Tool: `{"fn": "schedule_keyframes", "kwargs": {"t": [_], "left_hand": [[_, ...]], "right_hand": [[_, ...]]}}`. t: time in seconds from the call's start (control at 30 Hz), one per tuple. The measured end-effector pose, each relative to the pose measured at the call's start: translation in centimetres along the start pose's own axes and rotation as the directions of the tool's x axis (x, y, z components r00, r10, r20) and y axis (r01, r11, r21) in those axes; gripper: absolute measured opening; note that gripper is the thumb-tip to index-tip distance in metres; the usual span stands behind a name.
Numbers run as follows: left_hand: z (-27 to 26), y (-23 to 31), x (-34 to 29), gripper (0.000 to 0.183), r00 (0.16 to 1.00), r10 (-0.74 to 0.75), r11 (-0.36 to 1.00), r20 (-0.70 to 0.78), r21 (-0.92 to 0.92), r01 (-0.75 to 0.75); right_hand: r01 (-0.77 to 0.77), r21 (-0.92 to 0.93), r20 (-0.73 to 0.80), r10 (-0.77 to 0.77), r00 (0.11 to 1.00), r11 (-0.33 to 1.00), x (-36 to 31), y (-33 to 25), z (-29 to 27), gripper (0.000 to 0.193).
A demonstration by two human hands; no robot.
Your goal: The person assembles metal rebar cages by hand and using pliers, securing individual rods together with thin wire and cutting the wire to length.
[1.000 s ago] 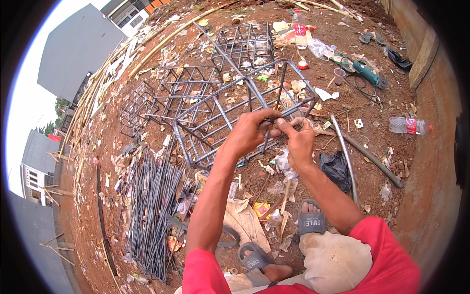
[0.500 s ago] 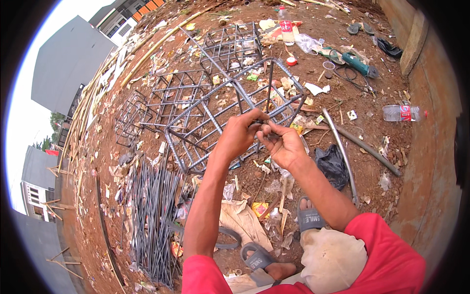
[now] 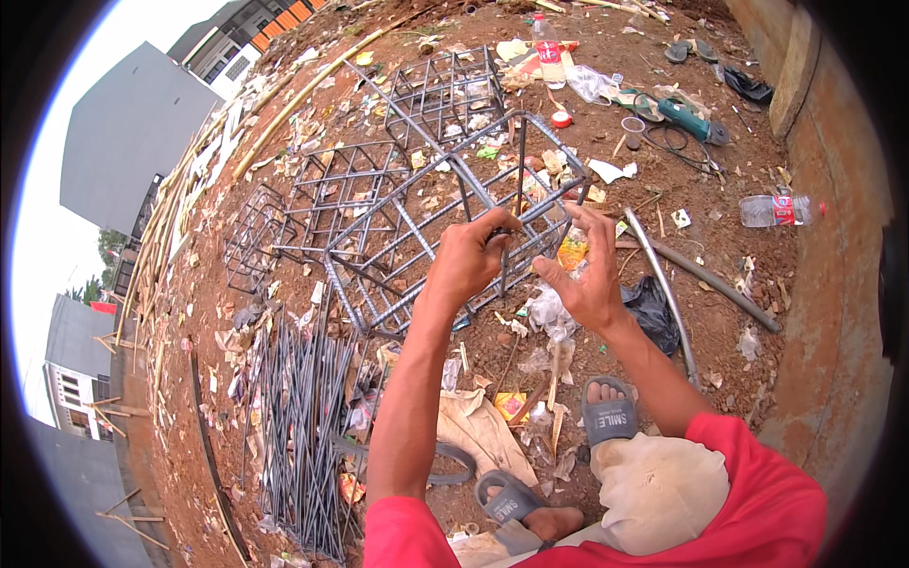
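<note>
A box-shaped rebar cage (image 3: 472, 186) of ribbed steel rods stands tilted in front of me. My left hand (image 3: 466, 257) is closed round one of its bars at the near side, where rods cross. Whether a thin wire is also between those fingers I cannot make out. Just to the right, my right hand (image 3: 589, 282) is held open, thumb and fingers spread, with nothing visible in it. Its fingertips are close to the cage's right corner; whether they touch it is unclear. Further cages (image 3: 445, 93) stand behind and to the left.
Loose steel rods (image 3: 301, 431) lie in a heap at lower left. A metal pipe (image 3: 666, 298) and black plastic bag (image 3: 653, 322) lie to the right. Farther off are a green angle grinder (image 3: 689, 123) with its cord and a plastic bottle (image 3: 772, 212). A wall (image 3: 833, 312) bounds the right side.
My right hand has come away from my left, moving right, and its fingers have opened from a pinch. My left hand has stayed at the same bar. The cage has hardly moved.
</note>
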State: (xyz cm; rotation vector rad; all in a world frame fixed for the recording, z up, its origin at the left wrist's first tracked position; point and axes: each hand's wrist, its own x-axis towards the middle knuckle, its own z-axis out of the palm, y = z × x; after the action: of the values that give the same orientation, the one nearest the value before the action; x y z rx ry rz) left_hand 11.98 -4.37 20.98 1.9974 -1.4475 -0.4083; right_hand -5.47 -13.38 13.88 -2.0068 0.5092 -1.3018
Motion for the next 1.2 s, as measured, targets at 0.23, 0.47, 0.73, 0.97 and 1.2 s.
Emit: {"fn": "schedule_keyframes", "kwargs": {"t": [0.23,0.47,0.73,0.97,1.2], "left_hand": [[0.2,-1.9,0.2,0.027,0.997,0.035,0.996,-0.071,-0.081,-0.041],[-0.7,-0.3,0.4,0.028,0.999,0.017,1.000,-0.050,-0.025,-0.018],[1.9,-2.3,0.6,0.024,0.982,0.123,0.975,-0.141,-0.169,-0.146],[1.3,-2.5,-0.2,0.029,0.997,0.008,0.990,-0.070,-0.140,-0.018],[1.2,-1.6,0.6,0.032,0.998,-0.050,0.978,-0.043,-0.204,0.041]], "right_hand": [[0.423,-0.475,0.340,-0.283,0.897,0.772,1.6,-1.3,1.8,0.059],[0.405,-0.447,0.168,-0.370,0.914,0.797,2.5,-0.9,2.9,0.027],[-0.728,0.627,0.491,0.584,0.646,0.278,2.9,1.1,3.8,0.024],[-0.741,0.337,0.536,0.528,0.658,0.582,-1.1,2.5,-0.1,0.058],[0.040,-0.785,0.532,0.640,0.554,0.618,-23.3,9.5,-15.8,0.048]]}}
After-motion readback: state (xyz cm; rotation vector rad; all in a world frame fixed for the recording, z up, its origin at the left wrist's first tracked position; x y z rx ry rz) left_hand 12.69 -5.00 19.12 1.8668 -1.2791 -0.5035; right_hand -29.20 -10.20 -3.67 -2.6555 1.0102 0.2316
